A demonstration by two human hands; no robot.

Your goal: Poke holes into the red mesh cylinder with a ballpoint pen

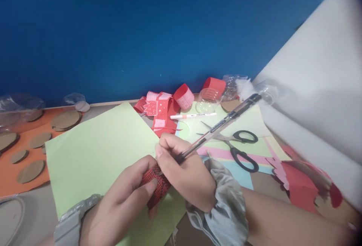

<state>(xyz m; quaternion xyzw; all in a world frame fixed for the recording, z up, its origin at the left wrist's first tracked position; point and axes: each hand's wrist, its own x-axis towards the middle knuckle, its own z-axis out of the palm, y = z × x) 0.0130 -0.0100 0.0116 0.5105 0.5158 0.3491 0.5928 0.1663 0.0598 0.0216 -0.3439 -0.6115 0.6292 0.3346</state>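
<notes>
My left hand (pixel 124 195) is closed on a red piece (pixel 155 197) drawn over with a black crosshatch pattern; it looks like paper, slightly curved. My right hand (pixel 185 172) grips a clear-barrelled pen (pixel 223 125), its black-capped end slanting up to the right. The pen's tip is hidden behind my fingers, close to the red piece. Both hands meet above a large light green paper sheet (pixel 98 151). Just right of my right hand lie black-handled scissors (pixel 236 146), blades partly apart.
A white marker (pixel 194 116) and red paper rings (pixel 184 96) lie near the blue wall (pixel 169 31). Cardboard discs (pixel 31 171) rest on orange paper (pixel 9 182) at left. Clear plastic cups (pixel 234 85) stand at the back right, and red paper pieces (pixel 301 185) at right.
</notes>
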